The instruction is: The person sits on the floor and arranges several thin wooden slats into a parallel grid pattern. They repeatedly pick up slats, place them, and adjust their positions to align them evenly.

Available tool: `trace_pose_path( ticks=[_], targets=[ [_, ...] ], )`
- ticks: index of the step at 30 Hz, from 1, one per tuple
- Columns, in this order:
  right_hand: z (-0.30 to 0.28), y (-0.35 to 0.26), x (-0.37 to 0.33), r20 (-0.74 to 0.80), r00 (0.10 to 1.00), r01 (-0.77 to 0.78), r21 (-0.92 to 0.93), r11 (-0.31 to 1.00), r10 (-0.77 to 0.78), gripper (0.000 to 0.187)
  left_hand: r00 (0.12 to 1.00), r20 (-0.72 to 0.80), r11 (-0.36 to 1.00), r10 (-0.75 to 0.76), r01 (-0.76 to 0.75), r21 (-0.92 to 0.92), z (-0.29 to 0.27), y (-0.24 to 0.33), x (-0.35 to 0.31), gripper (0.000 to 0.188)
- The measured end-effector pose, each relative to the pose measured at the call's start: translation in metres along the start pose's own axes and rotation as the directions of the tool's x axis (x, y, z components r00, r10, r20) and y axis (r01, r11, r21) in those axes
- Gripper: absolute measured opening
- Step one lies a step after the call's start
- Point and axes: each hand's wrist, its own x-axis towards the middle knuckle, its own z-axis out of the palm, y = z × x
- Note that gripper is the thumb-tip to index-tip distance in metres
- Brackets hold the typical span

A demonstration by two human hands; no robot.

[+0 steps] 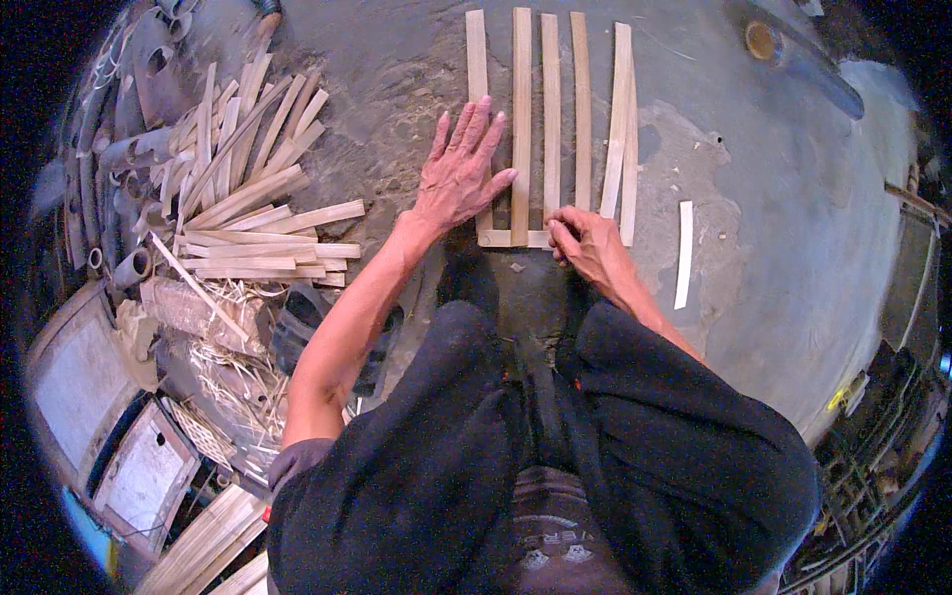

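Observation:
Several pale bamboo strips point(521, 119) lie side by side on the floor in front of me, pointing away. A short bamboo strip point(501, 238) runs crosswise at their near ends. My left hand point(461, 178) is open and palm down, fingers spread, over the leftmost long strip point(477, 55). My right hand point(592, 248) is closed, thumb and fingers pinched at the crosswise strip by the near ends of the middle strips. Its fingers hide the right part of that strip. At the right, two long strips point(624, 129) partly overlap.
A heap of cut bamboo strips point(273, 228) lies at the left, with hollow bamboo tubes point(134, 266) beyond it and shavings point(233, 382) nearer me. A single white strip point(684, 255) rests on the floor point(783, 218) to the right. A thick tube point(798, 64) lies far right.

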Motion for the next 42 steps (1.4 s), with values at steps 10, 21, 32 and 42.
trace_pose_path(
  ticks=[10,21,32,42],
  targets=[
    [0.025,0.011,0.01,-0.016,0.99,0.139,-0.134,0.981,-0.142,0.02,0.998,0.056,0.999,0.016,-0.018,0.039,0.001,0.001,0.0,0.072],
    [0.03,0.009,0.019,0.032,0.999,0.016,-0.063,0.998,-0.014,0.018,0.999,0.042,0.999,0.021,-0.023,0.034,0.002,0.001,0.0,0.067],
    [0.028,0.013,0.019,-0.008,0.997,0.077,-0.114,0.99,-0.078,0.016,0.998,0.038,0.998,0.052,-0.053,0.041,0.005,0.001,0.001,0.062],
    [-0.006,0.011,0.023,-0.139,0.989,0.006,-0.318,0.948,-0.053,0.024,0.981,0.122,0.984,0.149,-0.16,0.081,0.003,0.01,0.002,0.061]
  ],
)
